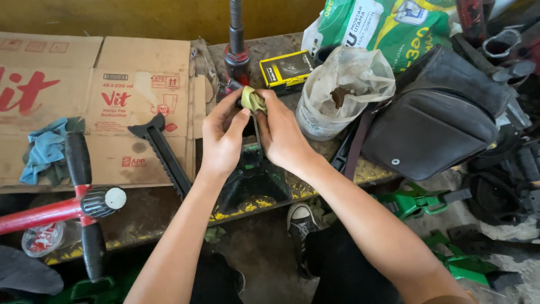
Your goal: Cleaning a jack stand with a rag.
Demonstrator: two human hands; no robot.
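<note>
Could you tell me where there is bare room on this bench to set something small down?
The flattened cardboard is mostly bare between the blue rag and the black toothed bar. The right side is crowded: yellow box, plastic bag, black pouch. Both hands hold a yellowish wad at centre.

Cluttered workshop: grimy workbench, tools.

A small yellowish-green wad, possibly a crumpled rag or tape, is pinched between the fingertips of both hands, held just above the worktop's middle, over a thin dark upright rod.
</note>
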